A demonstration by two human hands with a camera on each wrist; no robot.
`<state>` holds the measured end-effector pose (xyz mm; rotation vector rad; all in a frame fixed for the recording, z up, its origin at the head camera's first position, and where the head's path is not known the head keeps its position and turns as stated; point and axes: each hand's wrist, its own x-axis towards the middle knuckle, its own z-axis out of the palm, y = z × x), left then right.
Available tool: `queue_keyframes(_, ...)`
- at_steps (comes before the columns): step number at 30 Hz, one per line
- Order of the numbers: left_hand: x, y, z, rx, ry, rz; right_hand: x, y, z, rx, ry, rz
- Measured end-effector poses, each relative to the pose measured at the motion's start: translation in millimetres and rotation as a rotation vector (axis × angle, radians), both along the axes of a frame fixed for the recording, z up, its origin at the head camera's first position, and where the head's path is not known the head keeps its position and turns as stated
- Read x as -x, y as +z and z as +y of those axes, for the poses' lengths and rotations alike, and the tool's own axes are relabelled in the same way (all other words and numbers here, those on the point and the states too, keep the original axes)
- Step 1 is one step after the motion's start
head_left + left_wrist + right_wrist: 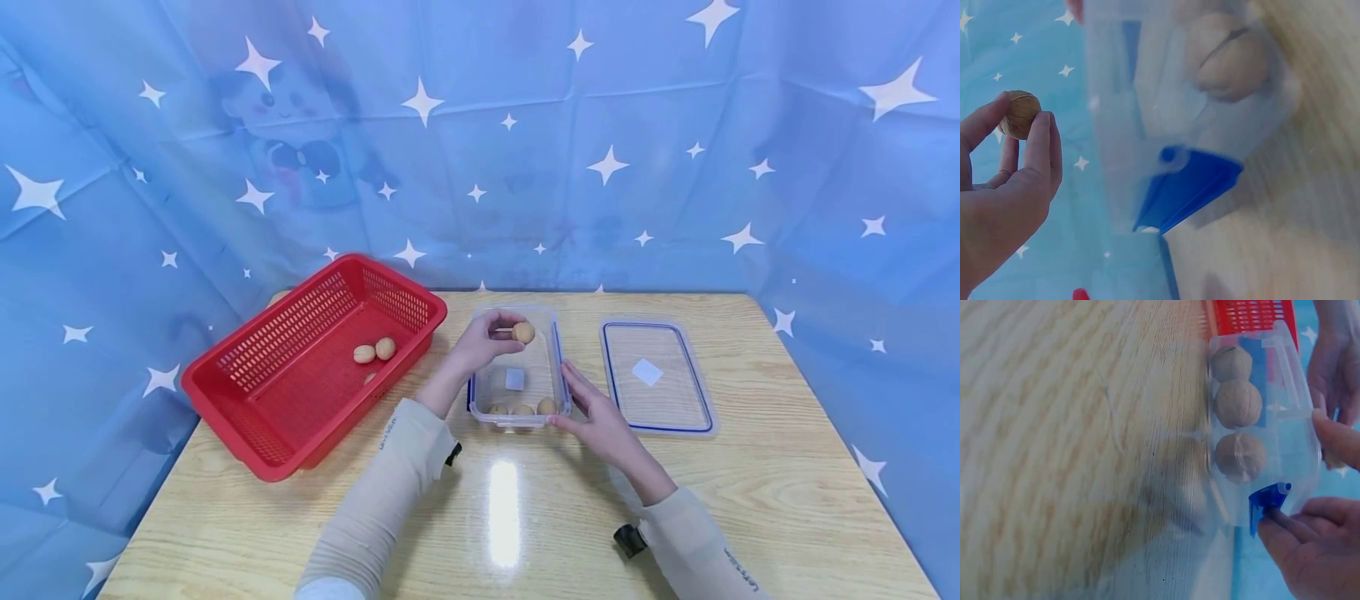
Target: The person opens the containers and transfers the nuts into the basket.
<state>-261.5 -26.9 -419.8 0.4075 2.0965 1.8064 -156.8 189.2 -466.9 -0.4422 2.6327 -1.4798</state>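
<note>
My left hand (480, 343) pinches a walnut (523, 332) between thumb and fingertips, over the back part of a clear plastic food box (491, 417). The left wrist view shows the pinched walnut (1020, 115) beside the box wall, with a blue latch (1191, 184) hanging down. My right hand (603, 423) grips the box's front right corner, thumb at the rim and fingers along the side. In the right wrist view its fingertips touch another blue latch (1266, 499). Three walnuts (1238, 403) lie in a row along the box's front wall.
To the left stands a red plastic basket (288, 392) with several walnuts (385, 348) near its right side. A clear lid (667, 404) with a blue seal lies flat to the right of the box. Blue star-patterned cloth (510, 167) hangs behind the wooden table (780, 500).
</note>
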Motion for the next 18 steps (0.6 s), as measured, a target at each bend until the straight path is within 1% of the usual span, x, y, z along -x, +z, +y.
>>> queue_keyframes(7, 4.6, 17.0, -12, 0.021, 0.027, 0.022, -0.5, 0.9, 1, 0.006, 0.0, -0.004)
queue_keyframes(12, 7.9, 25.7, -20, -0.014, 0.036, 0.019, -1.4, 2.3, 1, 0.006, -0.001, -0.001)
queue_keyframes(15, 8.7, 30.5, -26, -0.013, 0.056, 0.018, -1.5, 2.0, 1, 0.003, 0.002, 0.003)
queue_keyframes(18, 8.4, 36.2, -32, -0.007, 0.096, 0.011, -1.7, 1.0, 1, -0.001, 0.004, 0.008)
